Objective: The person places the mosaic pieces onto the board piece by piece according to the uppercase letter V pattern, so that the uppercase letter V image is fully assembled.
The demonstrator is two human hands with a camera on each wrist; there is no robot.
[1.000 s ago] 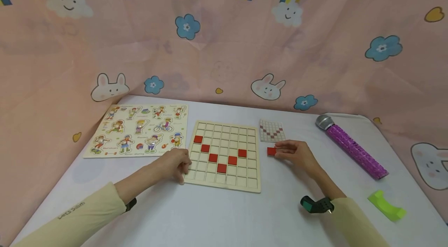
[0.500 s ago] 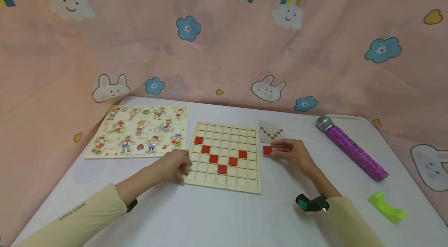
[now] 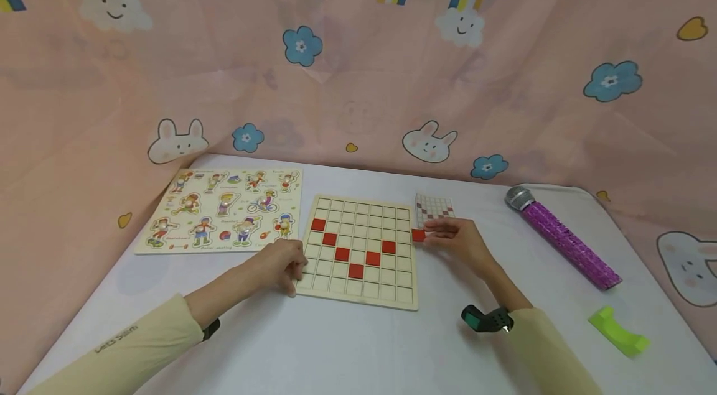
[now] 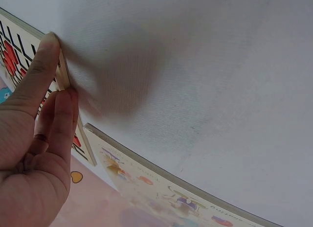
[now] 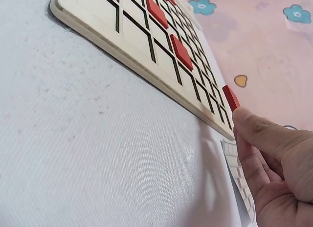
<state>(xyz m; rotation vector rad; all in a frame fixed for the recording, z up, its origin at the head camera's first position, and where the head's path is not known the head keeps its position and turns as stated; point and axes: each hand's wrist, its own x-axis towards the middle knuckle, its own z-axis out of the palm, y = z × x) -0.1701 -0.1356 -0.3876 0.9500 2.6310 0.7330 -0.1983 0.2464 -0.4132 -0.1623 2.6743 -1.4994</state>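
Observation:
In the head view a wooden grid board (image 3: pixel 347 230) lies on the white table, with several red square tiles set in its cells in a V shape. My left hand (image 3: pixel 279 265) grips the board's near-left edge; in the left wrist view the thumb and curled fingers are at that edge. Between thumb and fingertips, my right hand (image 3: pixel 460 244) pinches another red tile (image 5: pixel 231 97). That tile is raised at the board's right edge. Just beyond my right hand is a small pattern card (image 3: pixel 430 203) printed with a V of squares, its lower part hidden by the fingers.
A wooden picture puzzle (image 3: pixel 218 205) of sports figures lies left of the grid board. To the right are a purple glittery microphone (image 3: pixel 566 239) and a bright green curved block (image 3: pixel 618 331). A pink printed cloth (image 3: pixel 358 84) hangs behind the table.
My right hand has moved left with the red tile, from beside the pattern card to the board's right edge. The left hand stays on the board.

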